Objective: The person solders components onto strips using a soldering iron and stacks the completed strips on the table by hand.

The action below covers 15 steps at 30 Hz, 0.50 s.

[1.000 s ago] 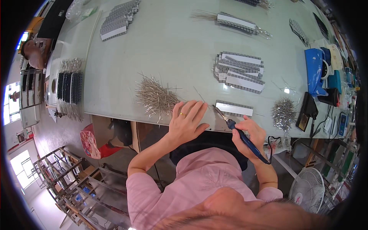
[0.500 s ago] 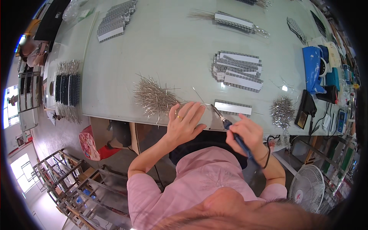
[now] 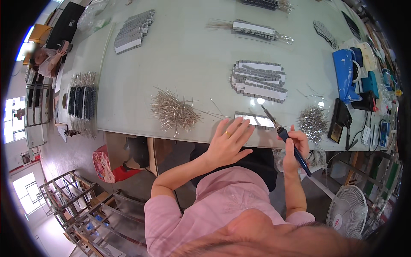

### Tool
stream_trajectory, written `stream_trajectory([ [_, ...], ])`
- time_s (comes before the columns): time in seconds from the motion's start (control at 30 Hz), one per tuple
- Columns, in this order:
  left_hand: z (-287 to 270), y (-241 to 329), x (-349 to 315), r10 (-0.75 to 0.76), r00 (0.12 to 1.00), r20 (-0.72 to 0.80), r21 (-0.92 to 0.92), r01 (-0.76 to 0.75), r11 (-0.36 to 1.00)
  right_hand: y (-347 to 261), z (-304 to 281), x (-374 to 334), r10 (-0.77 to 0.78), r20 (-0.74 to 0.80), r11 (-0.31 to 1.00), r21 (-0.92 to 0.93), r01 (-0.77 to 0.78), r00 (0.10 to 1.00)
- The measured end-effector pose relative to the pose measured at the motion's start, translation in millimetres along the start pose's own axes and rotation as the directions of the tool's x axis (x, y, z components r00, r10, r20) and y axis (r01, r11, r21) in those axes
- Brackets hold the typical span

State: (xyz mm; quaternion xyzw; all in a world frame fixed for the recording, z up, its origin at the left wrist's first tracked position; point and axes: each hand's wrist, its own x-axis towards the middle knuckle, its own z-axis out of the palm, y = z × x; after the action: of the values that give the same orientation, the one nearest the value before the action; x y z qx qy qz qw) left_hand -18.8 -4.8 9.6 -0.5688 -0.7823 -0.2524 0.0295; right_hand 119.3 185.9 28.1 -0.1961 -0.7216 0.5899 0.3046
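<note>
Near the front edge of the desk (image 3: 171, 60), the right hand (image 3: 296, 147) has its grip closed around the blue handle of a soldering iron (image 3: 283, 134), the tip pointing away over the desk. The left hand (image 3: 230, 143) has its grip loose, fingers spread, palm down; whether the fingertips press on the white-and-grey strip (image 3: 253, 120) just beyond them, I cannot tell. Thin wires (image 3: 214, 114) run from that strip's left end toward a heap of metal pins (image 3: 173, 111); a silvery heap (image 3: 312, 122) lies to the right. Farther out sit a pile of similar strips (image 3: 262, 88) and a bundle with wires at both ends (image 3: 253, 29). The work seems partway: the bundle looks wired, the single strip in hand, the pile perhaps still to do.
</note>
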Motion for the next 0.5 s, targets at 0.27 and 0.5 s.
stream_trajectory([
  [0.27, 15, 13, 23, -0.057, 0.987, 0.151, 0.0, 0.058, 0.998, 13, -30, -16, 0.029, -0.152, 0.999, -0.029, -0.034, 0.988],
  [0.5, 40, 15, 15, 0.239, 0.967, 0.092, 0.184, -0.252, 0.95, 18, -40, -6, 0.041, -0.244, 0.998, -0.033, -0.051, 0.969],
])
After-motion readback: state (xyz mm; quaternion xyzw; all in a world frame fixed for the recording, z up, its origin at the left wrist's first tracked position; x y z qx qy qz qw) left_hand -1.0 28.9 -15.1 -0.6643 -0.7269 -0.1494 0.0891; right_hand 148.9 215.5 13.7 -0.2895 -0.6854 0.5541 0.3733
